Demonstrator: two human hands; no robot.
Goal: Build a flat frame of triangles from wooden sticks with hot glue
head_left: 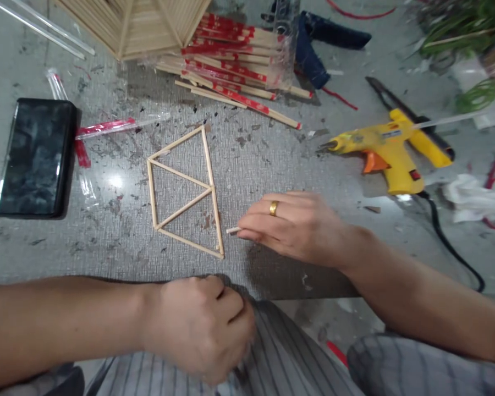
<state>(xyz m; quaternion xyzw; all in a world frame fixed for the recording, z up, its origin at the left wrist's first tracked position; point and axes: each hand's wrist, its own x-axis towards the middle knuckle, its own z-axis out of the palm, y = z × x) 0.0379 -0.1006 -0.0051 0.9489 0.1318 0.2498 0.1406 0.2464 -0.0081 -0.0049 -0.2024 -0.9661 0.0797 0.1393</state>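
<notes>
A flat frame of thin wooden sticks point(185, 179) lies on the table, joined into three triangles. My right hand point(289, 225), with a gold ring on one finger, pinches a short wooden stick point(232, 230) just right of the frame's near corner. Only the stick's tip shows past the fingertips. At the table's front edge, over striped cloth, my left hand point(206, 324) is curled closed with its back up. Whatever its fingers hold, if anything, is hidden.
Chopsticks in red wrappers point(243, 66) lie beyond the frame, beside a slatted wooden structure point(148, 27). A yellow glue gun point(379, 140), its black cord point(441, 231) and dark-bladed scissors point(431, 140) are at right. A black box-like object point(37, 157) rests at left.
</notes>
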